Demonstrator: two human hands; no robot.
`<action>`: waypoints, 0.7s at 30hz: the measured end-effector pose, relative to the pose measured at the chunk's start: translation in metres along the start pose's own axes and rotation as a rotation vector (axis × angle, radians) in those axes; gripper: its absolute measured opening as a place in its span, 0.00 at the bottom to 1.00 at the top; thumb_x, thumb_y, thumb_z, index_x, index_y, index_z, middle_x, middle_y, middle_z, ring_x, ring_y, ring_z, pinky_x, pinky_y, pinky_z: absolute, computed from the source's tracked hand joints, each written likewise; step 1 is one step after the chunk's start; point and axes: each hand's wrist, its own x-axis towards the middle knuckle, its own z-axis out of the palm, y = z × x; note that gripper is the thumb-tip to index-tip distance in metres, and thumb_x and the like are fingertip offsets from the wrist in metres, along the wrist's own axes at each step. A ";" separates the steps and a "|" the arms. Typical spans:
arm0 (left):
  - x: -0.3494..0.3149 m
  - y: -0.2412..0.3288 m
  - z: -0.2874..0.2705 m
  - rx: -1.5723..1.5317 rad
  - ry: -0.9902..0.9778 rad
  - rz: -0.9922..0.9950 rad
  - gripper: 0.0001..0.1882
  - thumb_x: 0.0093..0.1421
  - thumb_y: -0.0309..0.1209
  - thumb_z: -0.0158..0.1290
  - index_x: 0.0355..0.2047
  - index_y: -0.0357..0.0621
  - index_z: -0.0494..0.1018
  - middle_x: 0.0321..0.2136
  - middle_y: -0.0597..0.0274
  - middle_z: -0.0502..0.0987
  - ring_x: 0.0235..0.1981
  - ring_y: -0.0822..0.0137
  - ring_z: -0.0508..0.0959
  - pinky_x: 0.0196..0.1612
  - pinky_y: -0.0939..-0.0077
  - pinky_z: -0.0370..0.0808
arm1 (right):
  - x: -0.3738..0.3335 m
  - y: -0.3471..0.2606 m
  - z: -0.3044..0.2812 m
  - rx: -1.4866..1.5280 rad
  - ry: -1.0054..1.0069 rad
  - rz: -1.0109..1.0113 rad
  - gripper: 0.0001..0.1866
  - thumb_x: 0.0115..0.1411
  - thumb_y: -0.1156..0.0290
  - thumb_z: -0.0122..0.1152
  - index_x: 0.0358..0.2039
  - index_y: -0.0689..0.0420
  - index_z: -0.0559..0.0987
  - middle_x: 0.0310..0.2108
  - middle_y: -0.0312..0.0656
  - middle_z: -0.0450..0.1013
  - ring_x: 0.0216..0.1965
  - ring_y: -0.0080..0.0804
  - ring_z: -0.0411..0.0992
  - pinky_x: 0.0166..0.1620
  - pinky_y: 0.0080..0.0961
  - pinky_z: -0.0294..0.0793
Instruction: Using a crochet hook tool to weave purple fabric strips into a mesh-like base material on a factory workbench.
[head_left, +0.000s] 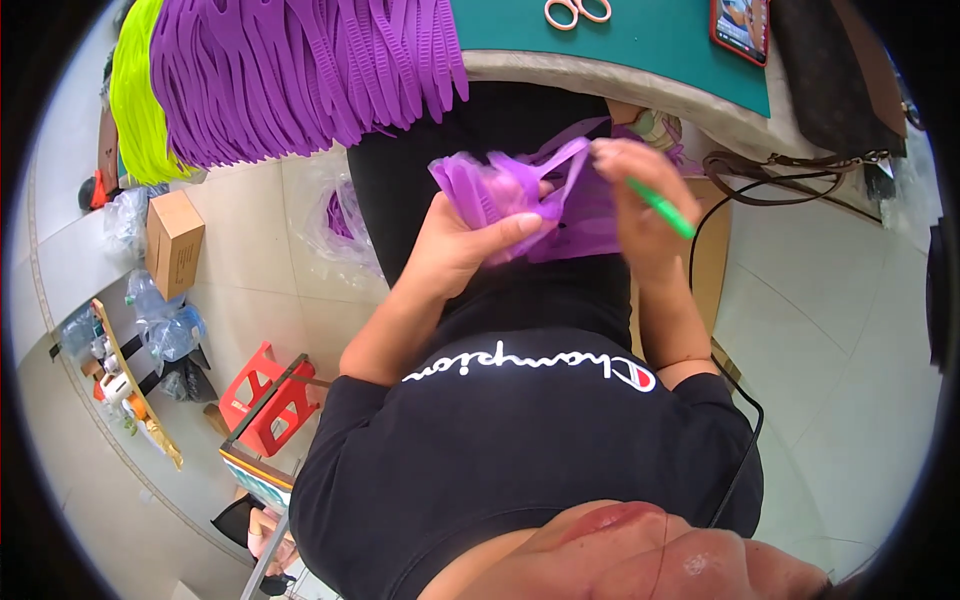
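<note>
Over my lap, my left hand (462, 242) is closed round a bunch of soft purple straps (470, 190), thumb pressed on top. A thin purple loop stretches from the bunch toward my right hand (648, 190), whose fingertips are at its far end. A slim green stick-like tool (660, 207) lies in my right fist; its working tip is hidden and the hand is slightly blurred. Beneath both hands, a translucent purple sheet or bag (578, 228) lies across my lap.
A thick row of purple straps (290, 80) hangs over the table edge, with lime-green straps (140, 95) to its left. Pink-handled scissors (578, 10) and a phone (741, 28) rest on the green mat (640, 55). A red stool (265, 400) and cardboard box (173, 243) stand left.
</note>
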 end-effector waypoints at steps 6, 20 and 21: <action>-0.009 -0.005 -0.022 0.058 -0.460 -0.190 0.11 0.49 0.26 0.64 0.32 0.39 0.76 0.25 0.66 0.77 0.23 0.78 0.74 0.24 0.84 0.68 | 0.028 0.041 -0.058 -0.209 0.451 0.231 0.03 0.59 0.80 0.57 0.34 0.65 0.77 0.34 0.46 0.77 0.37 0.31 0.76 0.43 0.27 0.76; 0.011 -0.010 0.010 -0.116 0.196 0.184 0.06 0.58 0.27 0.56 0.30 0.37 0.73 0.24 0.62 0.77 0.23 0.76 0.75 0.27 0.84 0.72 | -0.008 -0.034 0.006 0.087 -0.146 -0.141 0.09 0.56 0.80 0.59 0.38 0.60 0.73 0.31 0.50 0.75 0.31 0.40 0.76 0.33 0.27 0.77; 0.011 -0.009 0.010 -0.107 0.192 0.199 0.06 0.59 0.27 0.56 0.30 0.37 0.73 0.23 0.62 0.77 0.22 0.76 0.75 0.25 0.84 0.71 | -0.008 -0.034 0.007 0.071 -0.102 -0.129 0.09 0.56 0.79 0.60 0.38 0.60 0.73 0.30 0.50 0.75 0.30 0.40 0.76 0.32 0.27 0.76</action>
